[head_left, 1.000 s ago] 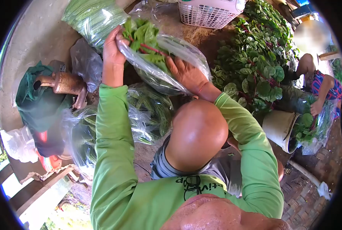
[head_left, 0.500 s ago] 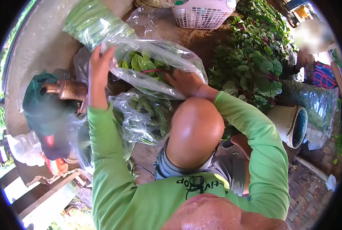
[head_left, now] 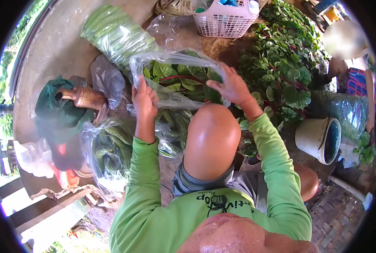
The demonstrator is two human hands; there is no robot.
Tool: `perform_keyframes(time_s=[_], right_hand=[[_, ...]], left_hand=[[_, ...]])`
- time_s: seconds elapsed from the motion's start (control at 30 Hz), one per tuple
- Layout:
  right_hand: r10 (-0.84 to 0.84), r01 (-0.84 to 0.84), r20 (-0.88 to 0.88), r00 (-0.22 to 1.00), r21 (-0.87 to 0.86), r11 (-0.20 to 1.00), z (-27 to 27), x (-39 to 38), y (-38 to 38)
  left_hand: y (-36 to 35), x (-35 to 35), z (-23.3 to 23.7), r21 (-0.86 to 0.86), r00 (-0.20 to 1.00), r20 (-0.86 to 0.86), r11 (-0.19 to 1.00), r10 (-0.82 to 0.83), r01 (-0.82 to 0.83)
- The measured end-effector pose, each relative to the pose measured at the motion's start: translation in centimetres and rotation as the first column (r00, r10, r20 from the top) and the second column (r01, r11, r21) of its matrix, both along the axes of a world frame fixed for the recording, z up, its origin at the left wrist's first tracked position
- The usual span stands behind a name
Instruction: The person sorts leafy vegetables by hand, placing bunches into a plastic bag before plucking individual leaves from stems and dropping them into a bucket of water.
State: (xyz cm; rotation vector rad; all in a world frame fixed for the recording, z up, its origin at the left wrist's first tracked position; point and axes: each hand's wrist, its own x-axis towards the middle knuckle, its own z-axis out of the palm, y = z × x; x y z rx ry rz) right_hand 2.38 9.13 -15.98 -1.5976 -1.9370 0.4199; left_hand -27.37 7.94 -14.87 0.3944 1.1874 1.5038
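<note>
A clear plastic bag point(head_left: 177, 101) is spread wide in front of my raised knee, its mouth facing up. Broad green leaves point(head_left: 165, 71) with a dark red stem show inside it. My left hand point(head_left: 145, 101) is closed on the bag's left rim, thumb pointing up. At the right rim, my right hand point(head_left: 237, 87) grips the plastic, with its thumb toward the leaves. Just beyond the bag's left corner lies a filled bag of long, pale green vegetables point(head_left: 118, 36). Another clear bag of long green vegetables point(head_left: 112, 147) sits left of my left forearm.
A large heap of red-stemmed greens point(head_left: 285, 63) lies to the right. Beyond the bag stands a pink plastic basket point(head_left: 224, 25). A white bucket point(head_left: 312, 139) lies tipped at right, near another person's arm point(head_left: 369, 101). A rusty metal pipe piece point(head_left: 89, 98) rests on green cloth point(head_left: 48, 107).
My left hand has drawn inward and down with the bag's rim. My right hand has come out from low in the bag and risen to its right edge. The bag's mouth stands wider.
</note>
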Motion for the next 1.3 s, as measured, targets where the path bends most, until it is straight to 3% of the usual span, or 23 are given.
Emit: perform_keyframes(time_s=[0.03,0.13,0.17,0.27,0.3,0.4,0.47,0.5,0.6,0.63,0.67,0.73,0.8,0.83,0.9,0.93,0.97,1.0,1.07,1.13,1.2,1.27,1.3], right_hand=[[0.053,-0.040,-0.145,0.988,0.092,0.995,0.0,-0.7,-0.1],[0.024,-0.060,-0.298,0.954,-0.110,0.992,1.0,-0.4,1.2],[0.048,-0.061,-0.316,0.947,-0.032,0.998,0.7,-0.2,2.6],[-0.009,-0.135,-0.578,0.816,-0.206,0.969,2.5,1.5,4.4],[0.037,-0.136,-0.601,0.799,-0.120,0.983,3.0,1.8,4.3],[-0.101,-0.079,-0.605,0.790,-0.264,0.961,5.8,1.9,4.6],[-0.200,-0.105,-0.709,0.677,-0.361,0.927,4.3,2.1,6.3],[-0.158,-0.086,-0.737,0.657,-0.282,0.956,1.9,1.9,7.6],[-0.245,-0.042,-0.551,0.798,-0.457,0.889,1.7,2.8,8.3],[-0.135,-0.170,-0.692,0.710,-0.354,0.920,1.4,3.5,8.2],[-0.108,-0.216,-0.677,0.728,-0.376,0.901,2.6,3.9,7.3],[-0.066,-0.289,-0.649,0.758,-0.424,0.858,5.5,5.8,5.7],[0.010,-0.264,-0.478,0.878,-0.467,0.844,6.5,9.5,5.0],[0.043,-0.209,-0.337,0.940,-0.474,0.855,6.8,12.0,4.8],[0.099,-0.118,-0.064,0.993,-0.490,0.864,9.9,16.5,3.0],[0.129,-0.081,0.063,0.990,-0.498,0.863,12.4,18.1,1.4],[0.057,-0.039,0.026,0.998,-0.450,0.892,12.9,19.9,-0.2],[0.060,0.009,0.130,0.990,-0.472,0.881,14.4,21.3,-1.5],[0.092,0.042,0.302,0.949,-0.410,0.911,16.9,24.1,-4.2],[0.048,0.070,0.391,0.919,-0.282,0.957,19.0,26.9,-6.9],[-0.054,0.128,0.347,0.936,-0.192,0.973,21.6,28.1,-9.9],[-0.209,0.234,0.161,0.964,-0.154,0.960,25.3,28.1,-13.7],[-0.313,0.314,0.048,0.949,-0.263,0.912,26.4,28.6,-15.3]], left_hand=[[0.0,0.8,0.6,0.014,1.000,0.018,1.000,0.013,-0.013],[0.6,0.2,3.0,0.073,0.998,0.069,0.997,-0.009,0.004],[1.4,-1.2,3.4,0.100,0.997,0.074,0.995,-0.005,-0.002],[2.3,-3.8,5.5,0.140,0.972,0.180,0.982,-0.154,0.130],[2.7,-3.9,6.1,0.134,0.979,0.123,0.980,-0.161,0.144],[3.3,-4.3,8.5,0.113,0.974,-0.013,0.967,-0.228,0.228],[6.1,-5.3,6.3,0.142,0.959,0.034,0.951,-0.283,0.275],[6.4,-5.3,5.5,0.072,0.964,0.004,0.961,-0.267,0.266],[8.0,-4.6,5.1,-0.013,0.961,-0.078,0.964,-0.267,0.267],[7.4,-4.7,5.2,0.007,0.955,-0.088,0.959,-0.282,0.284],[6.6,-4.9,5.1,0.023,0.950,-0.095,0.953,-0.298,0.302],[5.3,-4.8,5.9,-0.057,0.894,-0.312,0.946,-0.320,0.318],[4.8,-7.7,5.3,-0.182,0.725,-0.562,0.914,-0.399,0.362],[2.7,-4.9,8.3,-0.215,0.498,-0.800,0.935,-0.334,0.283],[1.5,-5.3,10.5,-0.186,-0.032,-0.982,0.953,-0.183,0.240],[1.2,-4.9,11.5,-0.067,0.124,-0.987,0.958,-0.105,0.280],[1.4,-4.8,12.6,0.046,0.142,-0.990,0.956,0.004,0.290],[1.8,-6.6,13.4,0.114,-0.166,-0.962,0.872,0.217,0.477],[1.3,-2.5,17.0,0.178,0.284,-0.956,0.914,0.072,0.365],[-0.4,3.5,20.1,0.226,-0.021,-0.960,0.819,0.279,0.527],[-2.4,9.6,21.9,0.265,-0.020,-0.930,0.705,0.368,0.658],[-3.7,15.9,22.8,0.353,0.250,-0.934,0.564,0.254,0.747],[-4.3,18.8,22.9,0.350,0.259,-0.933,0.453,0.251,0.820]])
